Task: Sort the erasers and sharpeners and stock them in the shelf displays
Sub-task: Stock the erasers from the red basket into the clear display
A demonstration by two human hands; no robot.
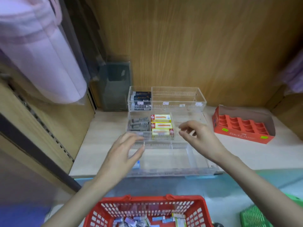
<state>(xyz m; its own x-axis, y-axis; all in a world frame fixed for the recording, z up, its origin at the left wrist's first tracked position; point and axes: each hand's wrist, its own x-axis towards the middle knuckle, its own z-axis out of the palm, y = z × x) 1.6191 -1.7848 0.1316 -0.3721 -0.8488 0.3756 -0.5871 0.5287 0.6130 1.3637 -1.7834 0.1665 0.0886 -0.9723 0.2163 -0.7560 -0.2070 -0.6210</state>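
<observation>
step: filling the clear tray [180, 172] under both hands | left hand [126, 149] spread, empty | right hand [196, 136] loosely curled, empty | next: grab more from red basket [147, 199] below the wrists

The red cardboard box [241, 136] on the shelf carries white lettering along its front wall that reads "FABER-CASTELL", blurred but legible. Its 2 green stickers [225, 129] show no legible text. Gold script on the dark boxes [142, 95], red print on the yellow boxes [161, 118], and the small white labels [166, 103] on the clear tray [202, 102] are too blurred to read.
</observation>
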